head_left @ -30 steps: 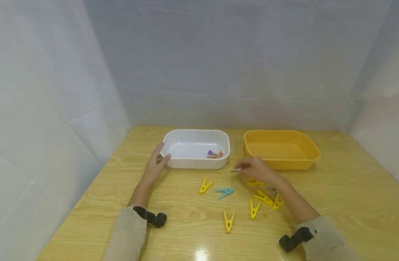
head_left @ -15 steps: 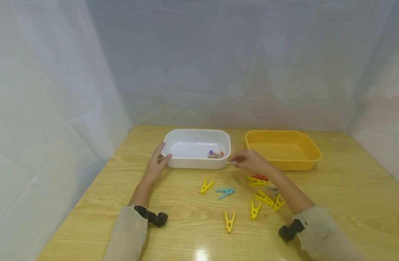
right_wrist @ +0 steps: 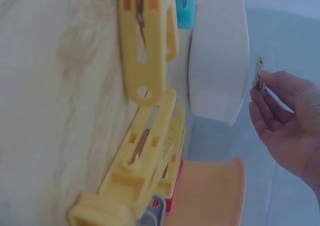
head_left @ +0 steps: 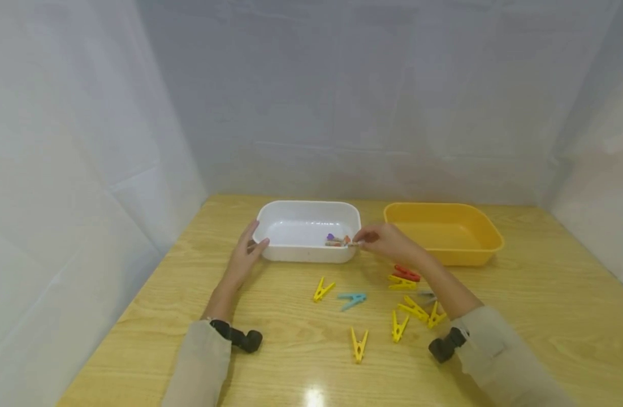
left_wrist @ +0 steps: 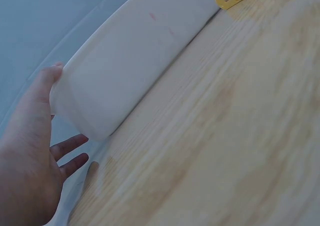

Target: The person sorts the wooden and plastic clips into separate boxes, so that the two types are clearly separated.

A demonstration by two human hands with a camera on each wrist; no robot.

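– Small clip [head_left: 353, 243]: where is it?
– Pinched in the fingertips of the right hand [head_left: 388, 242], right at the near right corner of the white tub [head_left: 308, 256]. The right wrist view shows it too, a thin pale clip [right_wrist: 259, 72] between thumb and fingers beside the tub's rim.

– And the left hand [head_left: 244, 257]?
– Fingers straight and relaxed, thumb against the tub's left end, holding nothing. The left wrist view shows the palm lying along the tub's [left_wrist: 131, 56] corner.

– How many tubs?
– Two. The white one, and a yellow tub [head_left: 444, 257] to its right, well apart from it.

– What's in the white one?
– A little heap of small clips [head_left: 336, 240] at its right end. They are too small to count.

– And the pegs on the table [head_left: 545, 316]?
– Six yellow pegs [head_left: 358, 343]: one left of a blue peg [head_left: 351, 299], two at the front, two crossed near the right forearm, one under a red peg [head_left: 406, 273]. So one blue, one red, and a grey bit [head_left: 426, 295] by the forearm that I cannot make out.
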